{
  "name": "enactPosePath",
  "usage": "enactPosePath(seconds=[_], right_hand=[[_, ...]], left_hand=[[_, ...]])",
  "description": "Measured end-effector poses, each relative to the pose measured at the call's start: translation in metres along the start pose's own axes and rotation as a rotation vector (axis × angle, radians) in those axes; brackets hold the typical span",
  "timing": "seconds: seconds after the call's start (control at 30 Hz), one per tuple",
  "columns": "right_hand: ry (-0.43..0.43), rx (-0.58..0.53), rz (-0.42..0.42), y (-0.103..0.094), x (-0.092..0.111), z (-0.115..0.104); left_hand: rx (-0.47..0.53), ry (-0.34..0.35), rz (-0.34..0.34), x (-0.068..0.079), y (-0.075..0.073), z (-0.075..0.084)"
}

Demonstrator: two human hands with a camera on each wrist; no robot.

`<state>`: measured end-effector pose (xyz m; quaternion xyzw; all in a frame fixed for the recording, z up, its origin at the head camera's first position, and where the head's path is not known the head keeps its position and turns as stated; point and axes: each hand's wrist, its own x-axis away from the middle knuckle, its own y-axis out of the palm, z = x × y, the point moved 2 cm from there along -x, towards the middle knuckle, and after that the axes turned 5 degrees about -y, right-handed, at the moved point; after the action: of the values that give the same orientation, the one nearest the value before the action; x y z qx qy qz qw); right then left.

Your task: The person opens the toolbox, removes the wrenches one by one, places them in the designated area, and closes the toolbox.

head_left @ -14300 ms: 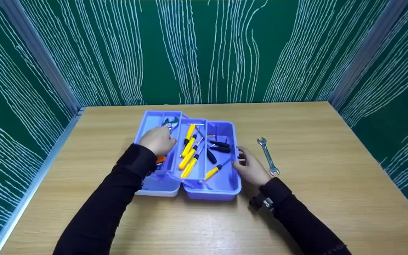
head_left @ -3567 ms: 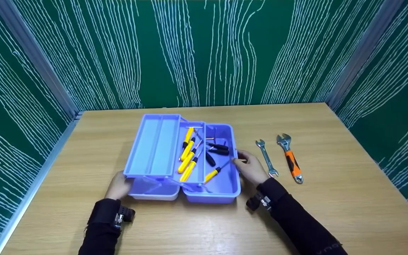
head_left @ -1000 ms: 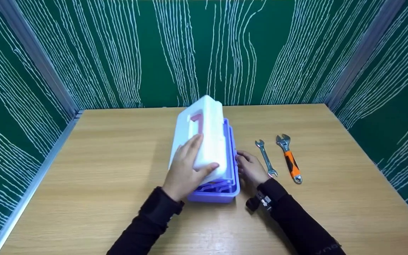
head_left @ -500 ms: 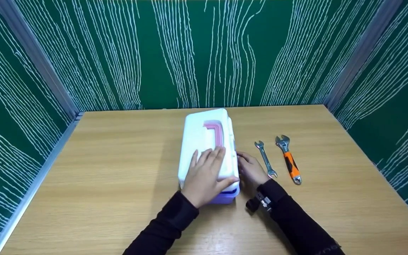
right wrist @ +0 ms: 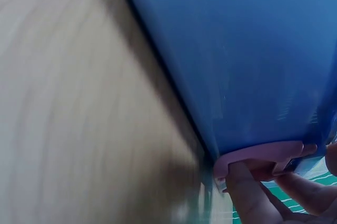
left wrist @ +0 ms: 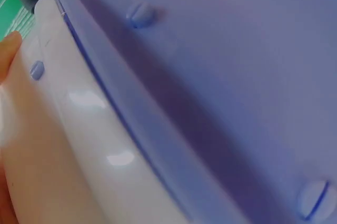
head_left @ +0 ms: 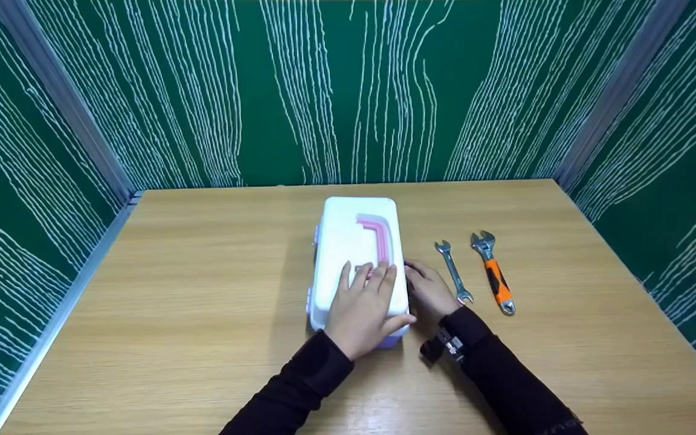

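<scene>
A toolbox stands upright on the table, its white lid (head_left: 339, 241) lowered over the purple base (head_left: 389, 343). Set into the lid is a pink handle (head_left: 379, 238). My left hand (head_left: 361, 314) lies on the near part of the lid, fingers straight and spread, fingertips at the handle. At the box's right side is my right hand (head_left: 432, 290). The right wrist view shows its fingers (right wrist: 247, 195) hooked at a pink latch (right wrist: 263, 152) on the box wall, with one fingertip inside the latch. Seen from the left wrist, the lid edge (left wrist: 89, 108) runs along a purple wall (left wrist: 237, 77).
To the right of the box lie an open-end wrench (head_left: 454, 272) and an adjustable wrench (head_left: 493, 272) with an orange and black handle. Green walls with white streaks enclose the wooden table (head_left: 191, 290) at the back and sides.
The adjustable wrench went from the box's tray to the table. My left hand swung the trays and lid over to the right and down onto the base. My right hand stayed beside the box.
</scene>
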<state>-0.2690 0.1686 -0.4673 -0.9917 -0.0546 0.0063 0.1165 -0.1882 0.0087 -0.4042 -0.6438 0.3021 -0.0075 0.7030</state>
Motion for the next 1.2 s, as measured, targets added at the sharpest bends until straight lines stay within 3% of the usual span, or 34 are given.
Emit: enactPosePath(seconds=[0.37,0.63,0.8,0.97,1.2], right_hand=[[-0.022,-0.016,-0.071,-0.007,-0.005,0.002],[-0.125,0.18,-0.196,-0.022,-0.013,0.007],[-0.174,0.191,-0.298,-0.021,-0.014,0.013],[-0.197,0.211,-0.281,-0.021,-0.015,0.016],[-0.099,0.239,-0.234,-0.038,-0.013,0.013]], left_hand=[[-0.019,-0.003,0.011,0.001,0.004,0.001],[-0.05,-0.003,0.023,0.0,0.004,0.001],[-0.032,-0.009,0.005,0.0,0.004,0.001],[-0.029,-0.012,0.003,0.0,0.005,0.0],[-0.032,-0.014,0.003,0.0,0.006,0.0]])
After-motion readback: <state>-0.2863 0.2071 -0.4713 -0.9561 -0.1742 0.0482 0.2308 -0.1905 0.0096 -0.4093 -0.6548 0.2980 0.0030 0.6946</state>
